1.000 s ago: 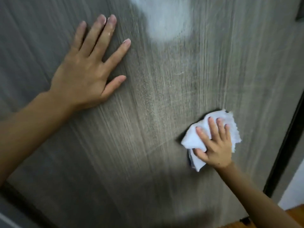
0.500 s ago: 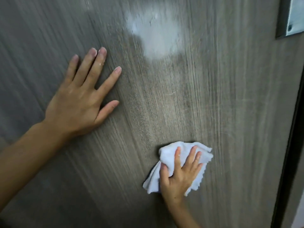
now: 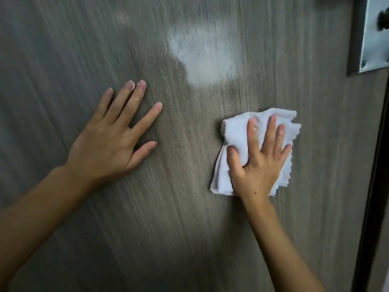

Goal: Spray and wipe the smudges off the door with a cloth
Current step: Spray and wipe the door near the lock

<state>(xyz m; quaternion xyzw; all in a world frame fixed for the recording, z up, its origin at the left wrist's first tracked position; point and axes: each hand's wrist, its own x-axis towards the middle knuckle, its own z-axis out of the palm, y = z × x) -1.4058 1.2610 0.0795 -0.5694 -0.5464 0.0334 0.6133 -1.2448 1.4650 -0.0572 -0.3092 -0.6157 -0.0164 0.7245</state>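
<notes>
I was in the wiping step. My right hand [image 3: 257, 163] lay flat with its fingers straight and spread, pressing the white cloth [image 3: 235, 131] against the grey wood-grain door [image 3: 147, 228]. Nothing was curled round the cloth; it was pinned between my palm and the panel. It lay bunched under that hand, showing beyond my fingertips, out past my thumb and along the little-finger side, where its zigzag edge hung free.

My left hand [image 3: 111, 144] was wide open too, fingers straight and fanned, palm flat on the door and holding nothing. It sat well apart from the cloth, off to the thumb side of my right hand.

The pale smudge [image 3: 204, 55] sat above my right hand and a little toward my left, beyond the fingertips of both and touched by neither hand nor cloth. No spray bottle was in view. The metal handle plate [image 3: 372, 34] was up beyond my right hand's little-finger side.

As I judged it, the job was only part done, since that patch was plainly there. The next move called for sliding the cloth up and across onto the patch, keeping firm flat pressure so the cloth did not slip from under my palm.
</notes>
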